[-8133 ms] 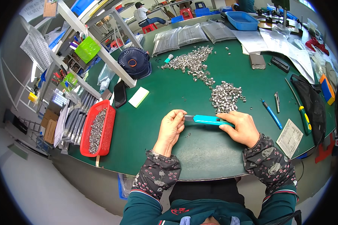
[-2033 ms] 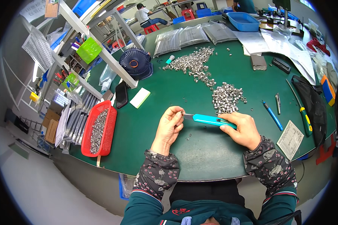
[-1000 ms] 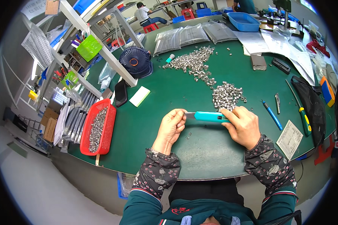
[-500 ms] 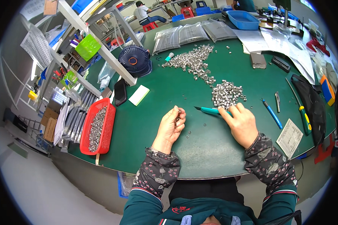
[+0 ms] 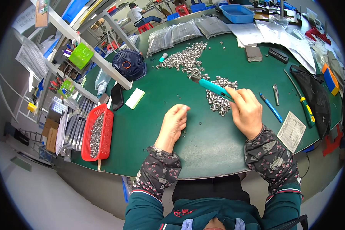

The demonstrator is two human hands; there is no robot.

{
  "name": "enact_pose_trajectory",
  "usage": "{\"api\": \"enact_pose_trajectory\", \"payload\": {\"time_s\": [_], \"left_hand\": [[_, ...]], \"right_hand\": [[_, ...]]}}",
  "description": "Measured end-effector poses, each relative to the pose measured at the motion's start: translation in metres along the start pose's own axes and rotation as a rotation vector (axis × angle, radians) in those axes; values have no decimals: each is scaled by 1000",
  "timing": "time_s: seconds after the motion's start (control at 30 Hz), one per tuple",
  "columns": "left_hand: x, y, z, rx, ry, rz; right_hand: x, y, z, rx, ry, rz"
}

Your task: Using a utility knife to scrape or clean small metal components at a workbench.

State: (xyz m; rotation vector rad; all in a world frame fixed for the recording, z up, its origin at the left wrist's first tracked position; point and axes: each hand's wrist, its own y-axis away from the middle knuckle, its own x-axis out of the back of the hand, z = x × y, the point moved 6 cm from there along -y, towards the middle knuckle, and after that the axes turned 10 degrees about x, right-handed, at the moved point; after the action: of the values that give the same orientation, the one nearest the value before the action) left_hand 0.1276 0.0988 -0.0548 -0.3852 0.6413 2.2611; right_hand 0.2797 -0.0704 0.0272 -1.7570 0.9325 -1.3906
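Note:
My right hand (image 5: 246,111) grips a teal utility knife (image 5: 214,88), its dark blade pointing up and to the left above the table. Beneath the knife lies a small heap of short silvery metal sleeves (image 5: 219,103), partly covered by it. My left hand (image 5: 173,124) is closed in a loose fist, thumb pressed against the forefinger, left of that heap. Its fingers now hide the metal sleeves seen in it a moment before. A larger spread of the same sleeves (image 5: 186,59) lies farther back. Tiny loose bits rest on the green tabletop (image 5: 207,153).
At left are a red basket (image 5: 107,134) of small metal parts, a phone (image 5: 117,96), a notepad (image 5: 135,98) and a fan (image 5: 127,65). At right lie a blue pen-shaped tool (image 5: 271,108), a screwdriver (image 5: 306,109) and a printed card (image 5: 291,132). Bagged rods (image 5: 186,32) lie behind.
The knife has risen off the small heap, its blade tilting upward. My left hand has turned, so the metal sleeve at its fingertips no longer shows. The whole view has shifted slightly.

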Motion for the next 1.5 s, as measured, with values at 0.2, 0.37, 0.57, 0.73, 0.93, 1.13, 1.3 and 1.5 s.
{"api": "enact_pose_trajectory", "payload": {"time_s": [0.2, 0.37, 0.57, 0.73, 0.93, 1.13, 1.3, 1.5], "left_hand": [[-51, -22, 9, -288, -1105, 228], [-70, -31, 4, -283, -1337, 276], [-68, -30, -4, -328, -1436, 274], [-70, -27, -6, -447, -1454, 246], [-58, -25, -1, -391, -1159, 236], [-26, 13, 9, 38, 171, -96], [14, 19, 7, -56, 424, -72], [30, 16, 10, -101, 343, -19]], "right_hand": [[-2, 1, 0, -7, -12, 17], [-1, 1, 3, -2, -19, 34], [0, 1, 3, 3, -28, 23], [-2, 2, 1, 13, -26, 25], [-3, 2, 2, -7, -15, -5], [-6, 1, 2, -15, -52, -28], [-14, 7, 4, -83, -157, -114], [-31, 16, 5, -132, -370, -195]]}}
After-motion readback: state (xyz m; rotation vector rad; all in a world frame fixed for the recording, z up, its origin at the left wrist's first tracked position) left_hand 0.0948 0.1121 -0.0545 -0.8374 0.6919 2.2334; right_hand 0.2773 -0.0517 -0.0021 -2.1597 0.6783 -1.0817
